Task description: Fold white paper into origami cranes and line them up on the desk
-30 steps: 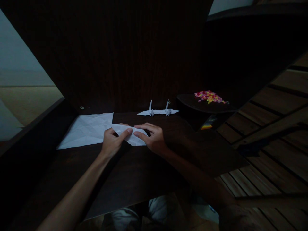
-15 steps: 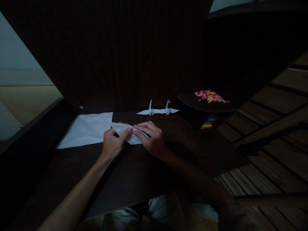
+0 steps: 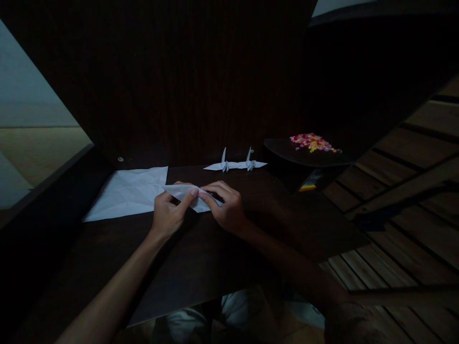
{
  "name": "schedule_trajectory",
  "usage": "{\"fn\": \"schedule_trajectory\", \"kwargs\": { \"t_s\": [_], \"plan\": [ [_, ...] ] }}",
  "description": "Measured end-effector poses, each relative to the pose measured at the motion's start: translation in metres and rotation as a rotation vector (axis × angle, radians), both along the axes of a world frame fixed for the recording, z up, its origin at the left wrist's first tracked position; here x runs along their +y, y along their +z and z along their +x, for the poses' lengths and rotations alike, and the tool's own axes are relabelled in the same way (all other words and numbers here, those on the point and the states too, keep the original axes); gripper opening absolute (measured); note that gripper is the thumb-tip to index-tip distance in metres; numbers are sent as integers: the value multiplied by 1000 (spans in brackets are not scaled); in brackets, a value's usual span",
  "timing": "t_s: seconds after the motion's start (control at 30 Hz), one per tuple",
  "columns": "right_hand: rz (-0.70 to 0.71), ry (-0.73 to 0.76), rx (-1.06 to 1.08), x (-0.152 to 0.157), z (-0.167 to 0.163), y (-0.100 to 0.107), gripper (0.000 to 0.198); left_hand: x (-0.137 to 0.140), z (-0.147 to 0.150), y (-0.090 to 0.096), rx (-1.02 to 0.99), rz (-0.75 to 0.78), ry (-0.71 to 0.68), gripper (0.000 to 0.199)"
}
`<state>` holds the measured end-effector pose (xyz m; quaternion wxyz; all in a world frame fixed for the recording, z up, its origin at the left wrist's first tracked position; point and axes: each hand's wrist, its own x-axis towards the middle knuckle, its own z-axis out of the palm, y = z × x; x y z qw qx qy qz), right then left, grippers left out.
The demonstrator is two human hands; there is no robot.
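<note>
A folded sheet of white paper [image 3: 202, 205] is held between both hands, just above the dark desk top. My left hand [image 3: 169, 210] pinches it from the left, thumb on top and the other fingers mostly hidden behind the sheet. From the right, my right hand [image 3: 227, 205] grips it with thumb and index finger close to the left thumb. A creased white sheet [image 3: 129, 191] lies flat to the left. Behind the hands, against the back panel, rest two small white origami cranes [image 3: 236, 165], set end to end and seemingly touching.
To the right, a rounded dark shelf [image 3: 283, 150] carries a heap of tiny pink, red and yellow pieces [image 3: 311, 142]. A yellow-edged item [image 3: 308, 186] sits beneath it. A tall dark panel [image 3: 179, 86] closes the back; wooden slats [image 3: 412, 243] lie at right.
The paper's upper edge has tilted and bent slightly between the hands. My right index finger has curled back behind the fold. The cranes and the flat sheet stay put.
</note>
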<state>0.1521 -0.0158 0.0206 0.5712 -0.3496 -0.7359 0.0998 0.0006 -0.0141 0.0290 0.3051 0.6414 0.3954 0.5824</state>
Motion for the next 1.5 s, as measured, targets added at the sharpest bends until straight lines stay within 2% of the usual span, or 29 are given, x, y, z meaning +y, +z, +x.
{"fn": "schedule_trajectory", "kwargs": {
  "t_s": [0.27, 0.6, 0.8, 1.1, 1.5],
  "plan": [
    [41, -10, -8, 1, 0, -3, 14, 0, 1, 0, 2, 13, 32, 13],
    [61, 2, -8, 1, 0, -5, 15, 0, 1, 2, -25, -66, 90, 15],
    [61, 2, 6, 0, 0, -5, 14, 2, -1, 2, -49, -111, 54, 16],
    [-13, 41, 63, -2, -1, -3, 13, 2, -3, 1, -89, -144, 2, 22],
    [-38, 86, 87, 0, -2, -3, 11, 6, -4, -8, -146, -182, -26, 25]
  ]
}}
